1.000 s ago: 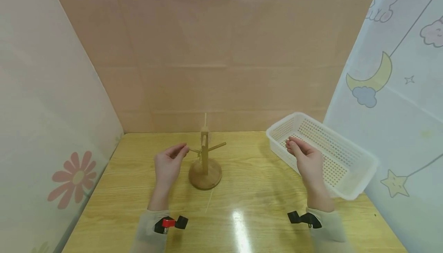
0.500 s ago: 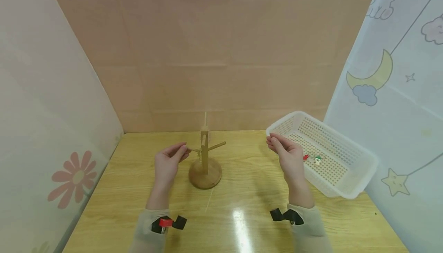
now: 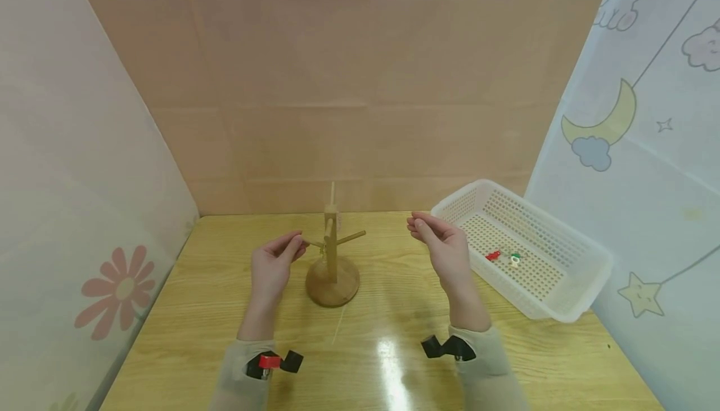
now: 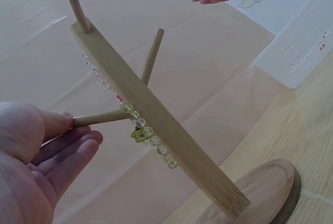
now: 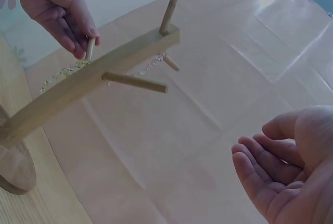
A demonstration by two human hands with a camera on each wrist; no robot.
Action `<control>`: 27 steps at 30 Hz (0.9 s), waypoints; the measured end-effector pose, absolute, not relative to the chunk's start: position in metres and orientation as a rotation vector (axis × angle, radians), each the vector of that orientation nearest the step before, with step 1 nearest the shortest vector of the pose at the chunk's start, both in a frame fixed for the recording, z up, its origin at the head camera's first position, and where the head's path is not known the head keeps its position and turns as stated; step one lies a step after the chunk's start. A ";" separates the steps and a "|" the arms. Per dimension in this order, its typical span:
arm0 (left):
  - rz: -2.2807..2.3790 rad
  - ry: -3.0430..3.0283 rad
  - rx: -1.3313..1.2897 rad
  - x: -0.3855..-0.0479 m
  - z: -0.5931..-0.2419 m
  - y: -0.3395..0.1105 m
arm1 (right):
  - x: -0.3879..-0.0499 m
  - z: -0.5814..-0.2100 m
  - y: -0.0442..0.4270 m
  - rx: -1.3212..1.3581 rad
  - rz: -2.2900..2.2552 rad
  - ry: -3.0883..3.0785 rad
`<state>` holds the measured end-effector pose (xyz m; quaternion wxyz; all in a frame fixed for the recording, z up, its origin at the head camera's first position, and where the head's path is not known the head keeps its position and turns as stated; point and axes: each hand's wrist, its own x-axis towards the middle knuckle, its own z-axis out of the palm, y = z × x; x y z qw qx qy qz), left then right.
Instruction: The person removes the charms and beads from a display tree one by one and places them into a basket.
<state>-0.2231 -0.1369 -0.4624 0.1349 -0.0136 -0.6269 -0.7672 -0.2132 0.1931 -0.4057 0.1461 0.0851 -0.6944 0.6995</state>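
A wooden peg stand (image 3: pixel 332 261) with a round base stands on the table. With thumb and fingers my left hand (image 3: pixel 272 267) pinches the tip of its left peg (image 4: pixel 101 117). On that peg hangs a bracelet of yellowish-green and clear beads (image 4: pixel 160 147) with a green charm. A second strand of clear beads (image 4: pixel 97 73) hangs higher, behind the post. My right hand (image 3: pixel 447 252) hovers to the right of the stand, apart from it. Its fingers are loosely bent, and I see nothing between them in the right wrist view.
A white perforated basket (image 3: pixel 596 270) sits at the right of the table. Inside lie a small red piece (image 3: pixel 493 255) and a green-and-white piece (image 3: pixel 515 260). A brown sheet (image 3: pixel 360 86) hangs behind; printed sheets flank both sides.
My right hand has moved left, from over the basket toward the stand, uncovering the small pieces in the basket. My left hand stays on the peg.
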 end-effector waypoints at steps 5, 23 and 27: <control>-2.216 -1.816 -0.040 -0.223 -0.461 -0.136 | -0.216 -0.403 0.182 0.303 2.001 -2.043; -2.216 -1.800 0.019 -0.223 -0.460 -0.131 | -0.221 -0.396 0.147 0.510 1.925 -2.237; -2.216 -1.785 0.015 -0.223 -0.460 -0.131 | -0.223 -0.395 0.141 0.518 1.824 -2.306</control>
